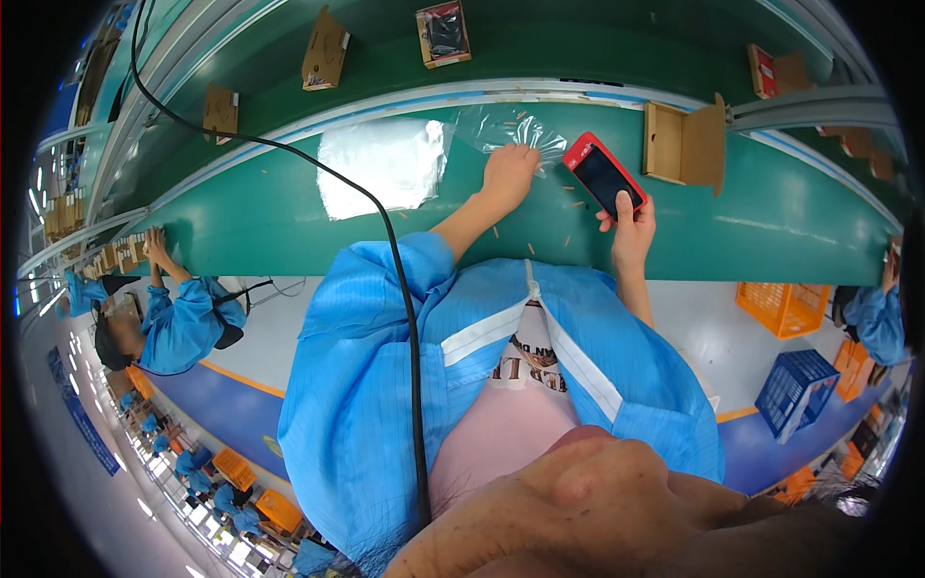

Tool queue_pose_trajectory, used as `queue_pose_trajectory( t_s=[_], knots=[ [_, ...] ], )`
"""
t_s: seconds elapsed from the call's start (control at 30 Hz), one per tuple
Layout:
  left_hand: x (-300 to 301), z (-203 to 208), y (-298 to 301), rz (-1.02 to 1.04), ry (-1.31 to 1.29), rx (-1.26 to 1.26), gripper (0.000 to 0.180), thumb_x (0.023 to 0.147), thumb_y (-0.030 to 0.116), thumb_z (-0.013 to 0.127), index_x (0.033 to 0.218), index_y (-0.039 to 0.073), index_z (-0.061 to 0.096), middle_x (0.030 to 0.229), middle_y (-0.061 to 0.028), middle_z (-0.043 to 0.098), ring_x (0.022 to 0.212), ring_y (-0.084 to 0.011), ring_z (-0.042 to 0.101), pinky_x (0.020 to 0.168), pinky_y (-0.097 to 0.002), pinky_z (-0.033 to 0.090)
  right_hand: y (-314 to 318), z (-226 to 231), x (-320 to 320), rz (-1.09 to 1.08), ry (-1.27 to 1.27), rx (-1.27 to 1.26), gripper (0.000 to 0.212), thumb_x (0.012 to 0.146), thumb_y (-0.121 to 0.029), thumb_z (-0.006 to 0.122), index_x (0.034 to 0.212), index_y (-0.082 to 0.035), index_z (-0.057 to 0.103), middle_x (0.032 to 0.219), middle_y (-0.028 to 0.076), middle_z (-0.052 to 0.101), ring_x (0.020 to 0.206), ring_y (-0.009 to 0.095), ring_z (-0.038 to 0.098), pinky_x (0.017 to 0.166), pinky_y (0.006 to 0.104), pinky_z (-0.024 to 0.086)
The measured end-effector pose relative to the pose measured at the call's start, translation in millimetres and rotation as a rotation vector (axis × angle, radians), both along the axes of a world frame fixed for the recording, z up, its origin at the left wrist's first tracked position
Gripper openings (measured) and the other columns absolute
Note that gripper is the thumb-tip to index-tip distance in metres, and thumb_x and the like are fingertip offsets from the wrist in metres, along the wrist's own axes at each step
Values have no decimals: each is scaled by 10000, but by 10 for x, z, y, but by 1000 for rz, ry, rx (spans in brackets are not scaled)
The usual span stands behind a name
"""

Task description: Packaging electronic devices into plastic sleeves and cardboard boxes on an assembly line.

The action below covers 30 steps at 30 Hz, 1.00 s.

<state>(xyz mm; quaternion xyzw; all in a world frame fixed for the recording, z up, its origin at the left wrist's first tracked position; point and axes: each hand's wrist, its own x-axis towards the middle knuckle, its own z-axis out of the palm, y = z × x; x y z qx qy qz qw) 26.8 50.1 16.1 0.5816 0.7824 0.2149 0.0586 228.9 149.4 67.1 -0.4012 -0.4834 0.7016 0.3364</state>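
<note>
My right hand (631,231) grips a red handheld device (605,178) with a dark screen by its lower end, thumb on its front face. The device is tilted above the green worktop. To its left, my left hand (511,178) has its fingers curled down on a clear plastic bag (491,125), whose crinkled film spreads beyond the fingertips. A stack of clear plastic bags (381,169) lies flat to the left of that hand. Right of the device sits an open, shallow cardboard box (665,144) with its lid folded back.
Small brown bits are scattered on the green worktop (453,246). Past a metal rail, a green belt (540,48) carries several cardboard boxes (443,34). A black cable (385,222) hangs across the view. Co-workers sit at both sides; orange and blue crates (795,390) stand behind on the right.
</note>
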Motion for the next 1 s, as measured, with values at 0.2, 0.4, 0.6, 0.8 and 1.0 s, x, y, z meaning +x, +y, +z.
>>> queue_pose_trajectory(
  t_s=[0.2, 0.4, 0.6, 0.8, 1.0],
  knots=[
    [74, 195, 72, 19, 184, -173, 137, 793, 172, 612, 866, 57, 591, 863, -115, 575, 854, -283, 563, 725, -402, 450, -40, 38, -9, -92, -12, 18, 268, 917, -252, 619, 944, -12, 500, 784, 78, 600, 542, 118, 579, 450, 212, 435],
    [142, -30, 242, 12, -17, -17, 145, 809, 166, 619, 842, 32, 576, 888, -147, 574, 855, -328, 557, 747, -430, 458, -41, 74, -48, -90, -18, 58, 261, 921, -245, 615, 945, -16, 491, 753, 75, 591, 527, 118, 568, 465, 227, 444],
    [53, -200, 228, 110, -248, 72, 104, 812, 108, 598, 869, 23, 584, 873, -181, 592, 863, -354, 577, 738, -452, 464, -215, -147, -191, -54, 34, 106, 221, 929, -161, 590, 1046, -1, 493, 745, 56, 578, 583, 107, 579, 553, 229, 476],
    [-31, -97, 325, 332, -566, 52, 75, 812, 63, 573, 858, 8, 592, 826, -189, 597, 804, -367, 590, 702, -449, 466, -240, -555, -167, 110, -472, 569, 239, 883, -228, 644, 887, -5, 559, 800, 98, 534, 589, 172, 579, 533, 316, 458],
    [37, -35, 217, 293, -243, 268, 57, 812, 66, 595, 846, 21, 595, 808, -176, 614, 787, -358, 599, 684, -432, 471, -216, -32, -130, 102, -434, 324, 260, 883, -253, 656, 896, -11, 561, 669, 55, 574, 566, 121, 575, 523, 266, 454]
  ],
)
